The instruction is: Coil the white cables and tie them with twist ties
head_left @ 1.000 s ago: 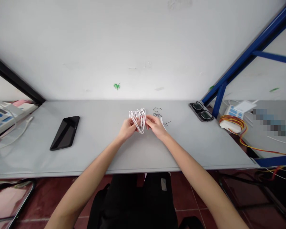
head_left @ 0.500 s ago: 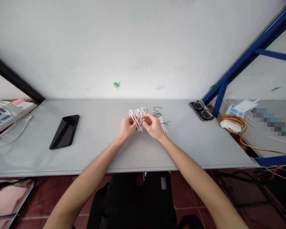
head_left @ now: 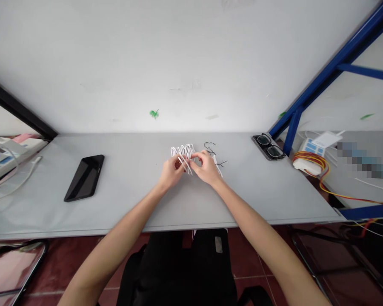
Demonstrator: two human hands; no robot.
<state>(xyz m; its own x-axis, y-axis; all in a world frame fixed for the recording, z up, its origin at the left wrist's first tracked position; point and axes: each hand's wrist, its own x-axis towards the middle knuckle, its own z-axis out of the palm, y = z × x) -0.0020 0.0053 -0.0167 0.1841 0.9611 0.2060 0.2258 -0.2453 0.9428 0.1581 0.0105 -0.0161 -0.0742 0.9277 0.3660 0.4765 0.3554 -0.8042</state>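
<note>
My left hand point(head_left: 171, 170) and right hand point(head_left: 207, 168) meet at twelve o'clock, fingers point(head_left: 196, 158) curled and pinching looped, smooth white cable point(head_left: 183, 152) over the matte grey desk point(head_left: 130, 199). Thin black wire point(head_left: 210, 146) squiggles just beyond; a glossy black phone point(head_left: 84, 178) lies at ten o'clock.

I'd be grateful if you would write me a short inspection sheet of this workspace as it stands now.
Surface: grey table top, no spills seen.
Job's things: looped white cable; thin black wire just beyond it.
Clutter: black smartphone to the left; glasses on a dark case to the right.
Hands: left hand and right hand both on the white cable.
Cables: red-and-yellow wires off the right end.
Surroundings: white wall, blue steel frame, dark red floor tiles.
</note>
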